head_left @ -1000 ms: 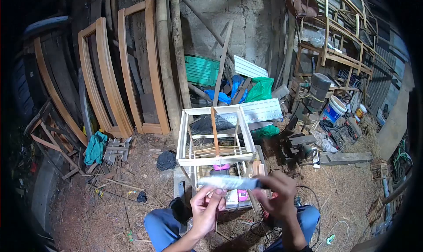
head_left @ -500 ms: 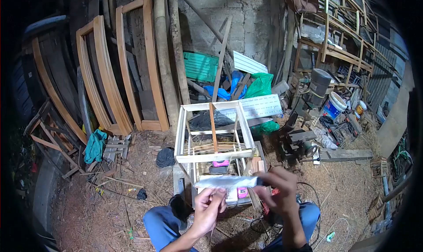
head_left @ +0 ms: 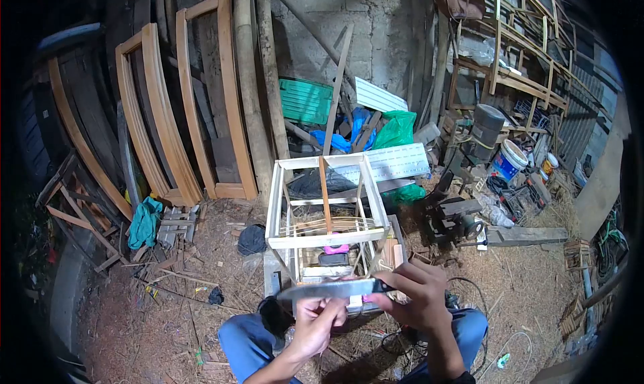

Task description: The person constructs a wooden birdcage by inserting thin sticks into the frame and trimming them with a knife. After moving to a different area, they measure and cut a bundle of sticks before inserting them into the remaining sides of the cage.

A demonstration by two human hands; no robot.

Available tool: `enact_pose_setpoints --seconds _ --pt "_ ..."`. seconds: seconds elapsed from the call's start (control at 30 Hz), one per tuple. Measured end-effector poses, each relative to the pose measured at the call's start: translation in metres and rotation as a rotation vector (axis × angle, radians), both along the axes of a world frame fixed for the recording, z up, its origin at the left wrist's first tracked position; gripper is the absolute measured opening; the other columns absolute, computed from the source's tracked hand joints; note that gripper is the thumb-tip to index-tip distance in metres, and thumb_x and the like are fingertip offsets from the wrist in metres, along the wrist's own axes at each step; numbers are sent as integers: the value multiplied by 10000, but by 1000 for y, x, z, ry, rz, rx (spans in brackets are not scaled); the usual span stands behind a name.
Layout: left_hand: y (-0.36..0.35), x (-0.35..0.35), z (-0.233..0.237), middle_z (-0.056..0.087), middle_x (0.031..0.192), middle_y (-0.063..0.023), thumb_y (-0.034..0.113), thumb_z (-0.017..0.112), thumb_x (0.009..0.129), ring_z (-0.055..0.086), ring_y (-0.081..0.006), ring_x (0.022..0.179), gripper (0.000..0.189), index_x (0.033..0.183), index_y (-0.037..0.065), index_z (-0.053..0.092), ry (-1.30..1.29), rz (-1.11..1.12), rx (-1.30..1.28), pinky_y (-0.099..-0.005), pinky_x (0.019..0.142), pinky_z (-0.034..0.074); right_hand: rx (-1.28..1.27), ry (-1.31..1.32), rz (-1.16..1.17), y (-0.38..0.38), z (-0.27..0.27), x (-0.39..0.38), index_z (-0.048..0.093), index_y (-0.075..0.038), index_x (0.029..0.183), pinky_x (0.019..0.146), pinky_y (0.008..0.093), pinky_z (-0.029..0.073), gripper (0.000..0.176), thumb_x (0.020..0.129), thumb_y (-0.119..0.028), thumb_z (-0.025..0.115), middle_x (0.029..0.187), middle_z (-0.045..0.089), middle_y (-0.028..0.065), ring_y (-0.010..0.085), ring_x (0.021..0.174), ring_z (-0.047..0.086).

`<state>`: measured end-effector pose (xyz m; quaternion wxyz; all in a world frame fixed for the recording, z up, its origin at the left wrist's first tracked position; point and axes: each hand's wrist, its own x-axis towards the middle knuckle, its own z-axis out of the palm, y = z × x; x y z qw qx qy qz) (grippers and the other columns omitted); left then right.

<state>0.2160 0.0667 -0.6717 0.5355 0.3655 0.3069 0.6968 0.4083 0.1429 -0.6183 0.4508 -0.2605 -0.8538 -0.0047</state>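
Observation:
A knife [head_left: 335, 289] with a broad pale blade and a black handle is held level before me, its tip to the left. My right hand [head_left: 417, 291] grips the handle. Just below the blade, my left hand [head_left: 316, 328] is closed with thumb and fingers pinched together; what lies between them, if anything, is too small to make out. Beyond the knife stands a small pale wooden frame [head_left: 325, 239] with a brown strip [head_left: 325, 195] across its top. Inside the frame lies a pink and black object [head_left: 335, 255], partly covered.
Door-like wooden frames [head_left: 231, 95] lean against the left wall. A green sheet [head_left: 305, 101] and a white panel [head_left: 392, 161] lie at the back. A paint bucket [head_left: 510, 158] and a bench vise [head_left: 463, 220] stand to the right. Wood shavings and scraps cover the ground.
The knife has shifted left and slightly down, and its handle now shows in my right hand. My right hand has moved a little left; my left hand is slightly lower.

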Motion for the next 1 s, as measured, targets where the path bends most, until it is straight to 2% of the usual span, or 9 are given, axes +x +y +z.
enact_pose_setpoints --seconds 0.03,0.13,0.17,0.27,0.33,0.5,0.73,0.93,1.0 --pt "-4 1 10 470 636 43 113 633 1051 314 -47 539 207 940 -60 659 -25 -28 -78 -255 504 249 -3 17 -5 5 -5 0 786 -151 967 538 340 439 345 722 -367 897 706 612 -2 189 623 596" --pt "1 -8 4 524 759 9 57 620 1038 335 -50 581 119 1094 -32 675 -53 -148 -44 -252 517 281 0 39 -10 18 -13 1 783 -152 947 552 342 434 387 717 -450 874 710 617 3 197 621 575" --pt "2 -7 3 504 757 16 59 607 1046 322 -53 586 111 978 -16 653 -25 -112 -56 -253 514 265 23 43 -36 18 -13 0 782 -151 945 552 346 430 392 711 -451 876 712 618 4 201 614 565" --pt "5 -9 3 480 749 25 65 588 1056 310 -53 587 128 1039 -30 672 -98 -193 -32 -249 512 254 40 52 -67 19 -12 1 782 -144 948 571 356 428 406 693 -444 884 719 623 4 209 619 547" --pt "4 -8 7 469 747 30 66 583 1058 306 -52 590 151 1121 -33 678 -103 -167 -46 -247 512 251 83 15 -85 24 -9 5 785 -159 968 572 340 438 346 704 -346 908 729 625 -18 181 651 575" --pt "2 -17 11 459 755 38 59 571 1058 298 -48 596 368 1420 -8 599 -2 -155 -45 -237 512 242 62 126 -222 37 -13 23 768 -73 1000 605 377 445 396 714 -315 899 769 642 47 238 685 592" --pt "1 -15 14 505 792 5 73 570 1064 315 -54 598 384 1442 8 579 -19 -133 -75 -231 510 251 12 283 -358 32 -9 26 761 -40 1008 604 360 467 335 717 -151 887 766 641 72 246 683 619" --pt "1 -11 5 547 824 -24 84 580 1062 336 -49 585 201 1214 -24 655 -50 -134 -51 -235 493 255 2 36 -11 12 -10 1 777 -120 1001 551 347 450 347 723 -275 914 731 623 31 208 633 600" --pt "-2 -7 7 458 698 35 110 583 1076 290 -36 556 166 1022 -30 653 -28 -132 -67 -249 500 247 13 65 14 11 -11 -3 778 -136 994 538 346 437 338 734 -307 909 723 618 15 190 627 591"
